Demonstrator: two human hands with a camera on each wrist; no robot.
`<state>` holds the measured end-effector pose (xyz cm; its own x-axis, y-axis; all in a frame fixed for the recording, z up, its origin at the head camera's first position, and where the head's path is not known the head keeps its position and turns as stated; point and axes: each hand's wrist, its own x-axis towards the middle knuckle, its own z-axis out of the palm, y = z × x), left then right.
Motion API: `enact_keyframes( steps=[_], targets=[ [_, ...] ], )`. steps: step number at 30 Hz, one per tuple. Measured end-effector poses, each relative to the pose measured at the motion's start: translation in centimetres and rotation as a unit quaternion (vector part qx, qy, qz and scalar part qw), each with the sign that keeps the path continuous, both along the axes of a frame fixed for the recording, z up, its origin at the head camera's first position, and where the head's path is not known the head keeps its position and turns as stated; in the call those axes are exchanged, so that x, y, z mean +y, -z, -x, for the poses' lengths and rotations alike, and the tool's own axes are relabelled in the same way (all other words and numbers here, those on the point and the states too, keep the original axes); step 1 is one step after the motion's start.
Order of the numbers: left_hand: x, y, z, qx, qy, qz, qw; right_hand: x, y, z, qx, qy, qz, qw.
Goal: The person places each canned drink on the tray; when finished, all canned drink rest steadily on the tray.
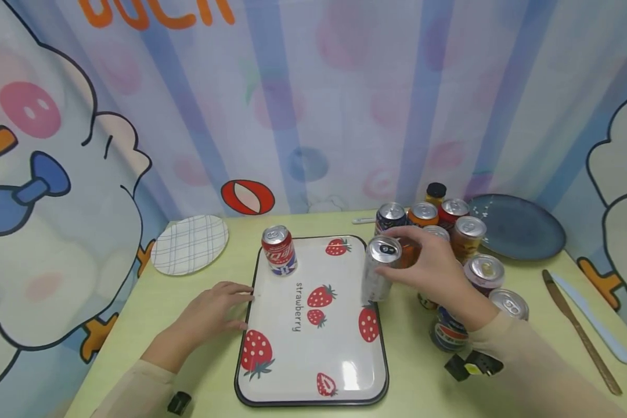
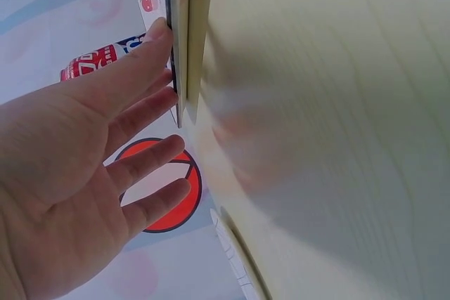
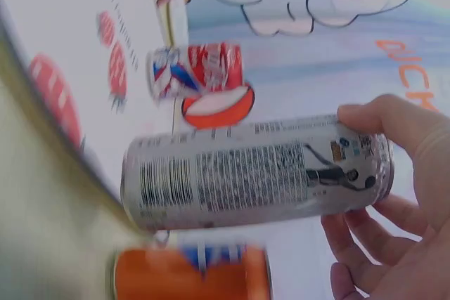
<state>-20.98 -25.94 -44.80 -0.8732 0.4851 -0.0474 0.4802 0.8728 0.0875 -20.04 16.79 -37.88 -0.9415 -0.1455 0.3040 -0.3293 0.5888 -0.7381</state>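
My right hand (image 1: 441, 273) pinches a tall silver-white drink can (image 1: 375, 281) near its top. The can is over the right edge of the white strawberry tray (image 1: 298, 368); whether its base touches anything cannot be told. Print and a barcode cover the can (image 3: 253, 173) in the right wrist view. A red and blue can (image 1: 281, 255) stands on the tray's upper left. My left hand (image 1: 206, 316) is at the tray's left edge with fingers extended. In the left wrist view, fingertips of the left hand (image 2: 84, 145) touch the tray's rim.
Several cans crowd the right of the tray, including an orange can (image 1: 423, 213) and a pink-white can (image 1: 483, 273). A black-capped bottle (image 1: 436, 193) is behind them. Beyond lie a dark plate (image 1: 522, 229), a brown knife (image 1: 580, 331) and a pale-blue knife (image 1: 593, 319). A checked plate (image 1: 188, 247) sits left.
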Motion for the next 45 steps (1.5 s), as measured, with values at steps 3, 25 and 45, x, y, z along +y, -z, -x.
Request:
enact_keyframes(
  steps=[3, 25, 45],
  targets=[
    [-0.1, -0.1, 0.0, 0.002, -0.005, 0.005, 1.0000, -2.3, -0.2, 0.6, 0.010, -0.014, 0.031, 0.999],
    [0.2, 0.0, 0.0, -0.011, -0.008, -0.001, 0.9999, -11.5, 2.0, 9.6, -0.010, 0.001, 0.093, 0.996],
    [0.4, -0.1, -0.2, -0.018, -0.024, 0.001, 0.9996, -12.6, 3.2, 11.6, -0.032, -0.035, 0.079, 0.996]
  ],
)
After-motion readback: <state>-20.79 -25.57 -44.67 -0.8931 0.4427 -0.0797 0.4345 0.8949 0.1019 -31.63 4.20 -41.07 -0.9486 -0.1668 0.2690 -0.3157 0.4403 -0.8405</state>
